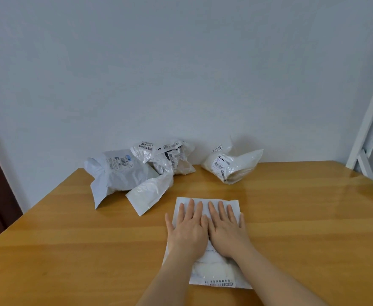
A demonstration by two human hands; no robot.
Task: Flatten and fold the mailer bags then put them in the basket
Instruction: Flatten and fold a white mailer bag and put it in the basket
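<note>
- Both hands lie flat, fingers straight, side by side on the mailer [206, 203] near the front of the table [302, 217]; the left hand [187, 230] and right hand [226, 230] press it and grasp nothing.
- Trapped air is the likely trouble: the near end under the wrists looks puffed, so a fold made now may spring open.
- The slick plastic may slide on the glossy wood if one palm pushes harder, skewing the edges.
- Three crumpled bags wait at the back: a pile [137, 171] on the left and one bag [231, 166] apart on the right. A wide sweep could knock them.
- No basket shows, so where the folded mailer goes is unclear.
</note>
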